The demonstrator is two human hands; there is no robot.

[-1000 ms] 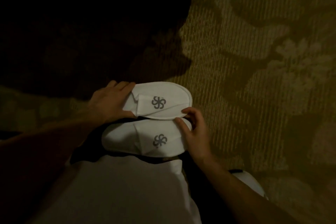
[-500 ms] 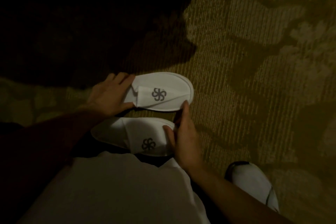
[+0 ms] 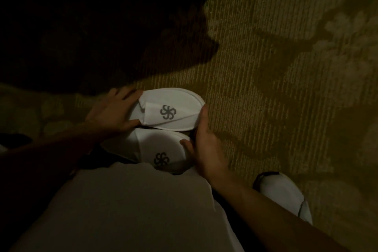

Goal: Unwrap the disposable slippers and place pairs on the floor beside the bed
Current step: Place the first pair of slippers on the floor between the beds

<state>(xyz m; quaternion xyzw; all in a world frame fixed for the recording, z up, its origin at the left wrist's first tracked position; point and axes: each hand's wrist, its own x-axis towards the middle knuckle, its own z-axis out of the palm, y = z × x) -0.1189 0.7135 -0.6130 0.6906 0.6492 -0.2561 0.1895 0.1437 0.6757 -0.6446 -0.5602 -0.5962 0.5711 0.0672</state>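
Ur left hand (image 3: 111,113) flat on far slipper (image 3: 169,108) heel, pinning it; right hand (image 3: 204,145) spread across both toes, squaring near slipper (image 3: 155,149) alongside, frame centre, on carpet (image 3: 266,88).

Two white unwrapped slippers lie flat on the carpet, side by side and touching, toes to the right. The far slipper (image 3: 171,108) and the near slipper (image 3: 151,149) each carry a grey swirl logo.

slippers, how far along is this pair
Done: both white slippers, far one and near one, lie unwrapped on the carpet, logos up. In hand: left hand rests on the far slipper's heel, right hand against both toes, squaring them. Left: let go. No bed is identifiable.
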